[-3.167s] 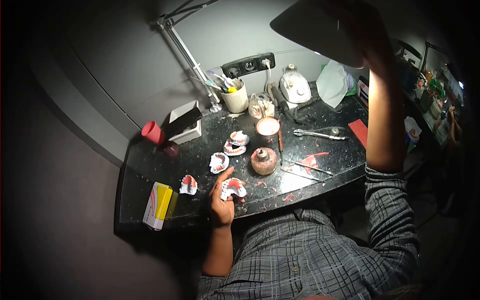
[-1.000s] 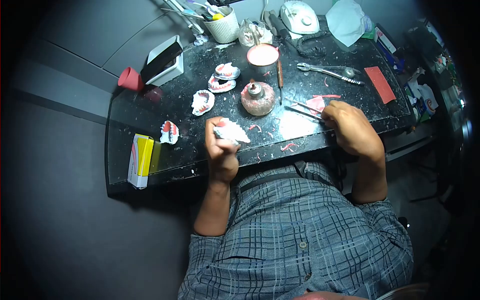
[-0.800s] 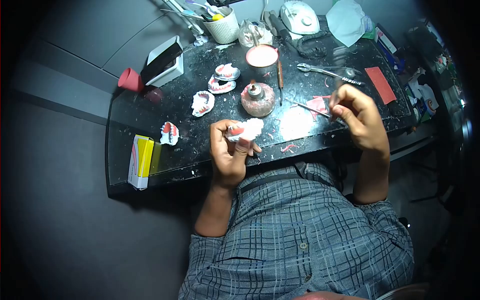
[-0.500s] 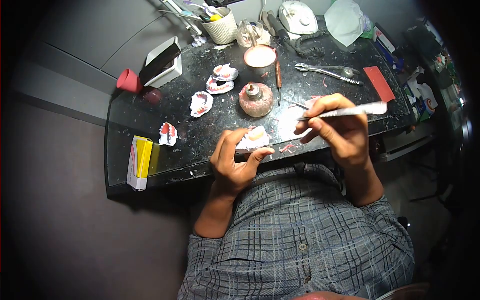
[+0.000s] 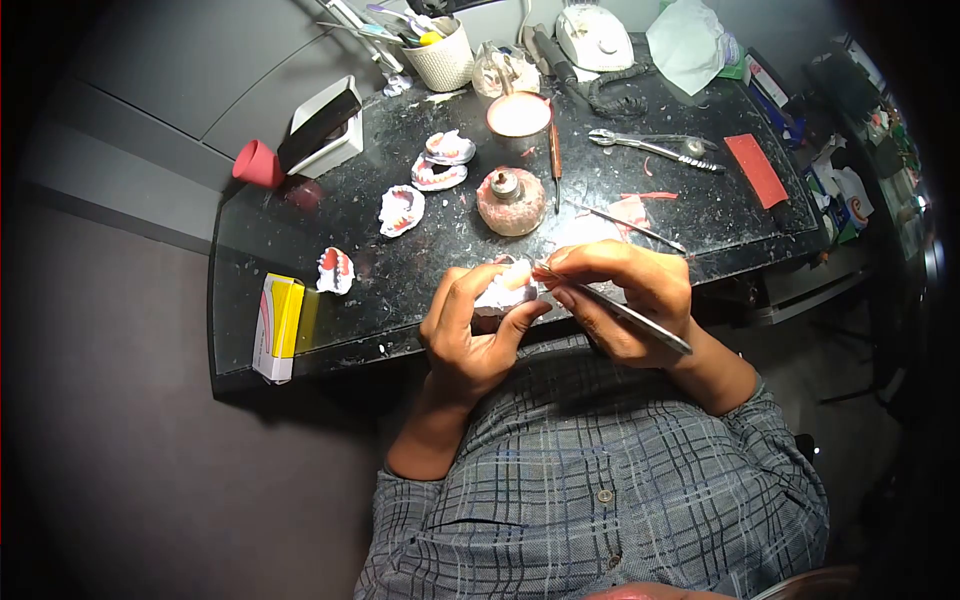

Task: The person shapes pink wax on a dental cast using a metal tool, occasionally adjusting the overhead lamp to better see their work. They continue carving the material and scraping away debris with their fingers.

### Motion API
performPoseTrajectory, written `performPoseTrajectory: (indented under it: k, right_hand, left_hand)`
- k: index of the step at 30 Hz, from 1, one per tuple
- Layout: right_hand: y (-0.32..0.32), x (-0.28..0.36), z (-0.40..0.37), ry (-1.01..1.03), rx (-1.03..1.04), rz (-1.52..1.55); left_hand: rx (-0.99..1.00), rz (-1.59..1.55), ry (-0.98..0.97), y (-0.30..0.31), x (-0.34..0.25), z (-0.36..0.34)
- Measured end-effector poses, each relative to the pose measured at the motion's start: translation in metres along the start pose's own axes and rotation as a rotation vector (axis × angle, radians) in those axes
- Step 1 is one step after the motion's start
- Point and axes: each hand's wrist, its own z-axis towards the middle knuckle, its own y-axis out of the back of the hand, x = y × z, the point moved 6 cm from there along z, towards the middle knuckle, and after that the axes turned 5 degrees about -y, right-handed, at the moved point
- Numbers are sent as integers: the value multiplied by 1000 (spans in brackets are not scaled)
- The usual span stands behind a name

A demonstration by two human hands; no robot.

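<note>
A white plaster dental cast (image 5: 506, 294) with a pinkish ridge sits in my left hand (image 5: 468, 325), gripped between the thumb and curled fingers at the desk's front edge. My right hand (image 5: 632, 290) pinches a slim metal carving tool (image 5: 645, 324) like a pen, its handle slanting down toward my shirt. The working tip is right at the cast's right side, partly covered by my fingers. Just behind both hands stands a round spirit lamp (image 5: 511, 212) with a metal wick holder. Pink wax scraps (image 5: 628, 212) and a thin metal instrument (image 5: 640, 230) lie behind my right hand.
More dental casts (image 5: 402, 210) rest to the left, near a yellow-and-white box (image 5: 279, 328). A wooden-handled tool (image 5: 556, 165), pliers (image 5: 655, 146) and a red wax sheet (image 5: 757, 170) lie on the black desk (image 5: 380, 320). A tool cup (image 5: 441, 60) stands at the back.
My right hand has moved left and down, bringing the carving tool to the cast and swinging its handle toward me. My left hand stays nearly in place with the cast.
</note>
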Motion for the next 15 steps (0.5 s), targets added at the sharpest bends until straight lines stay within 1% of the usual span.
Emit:
performPoseTrajectory:
  k: [1, 2, 3, 5, 6, 7, 9, 11, 13, 15]
  right_hand:
    - [2, -1, 2, 0, 1, 0]
    - [3, 3, 6, 88, 33, -32]
    - [3, 8, 8, 175, 65, -63]
    - [3, 12, 9, 186, 88, -48]
    - [2, 13, 9, 184, 94, -64]
    - [1, 14, 9, 180, 100, -80]
    - [-3, 12, 6, 150, 105, -80]
    - [-4, 10, 3, 130, 98, -79]
    - [-4, 9, 2, 133, 97, -99]
    - [-4, 8, 2, 135, 96, -121]
  left_hand:
    - [33, -101, 51, 0, 6, -1]
    - [66, -201, 103, -2, 11, -3]
    - [65, -200, 104, -5, 15, -7]
    - [-24, -771, 298, -16, 32, -13]
    - [29, -842, 280, -20, 33, -11]
    - [27, -841, 282, -21, 30, -12]
    - [-50, -1116, 436, -28, 29, -17]
    - [-50, -1177, 474, -29, 29, -18]
    - [-5, -958, 356, -24, 29, -14]
    - [-5, -928, 328, -21, 32, -13]
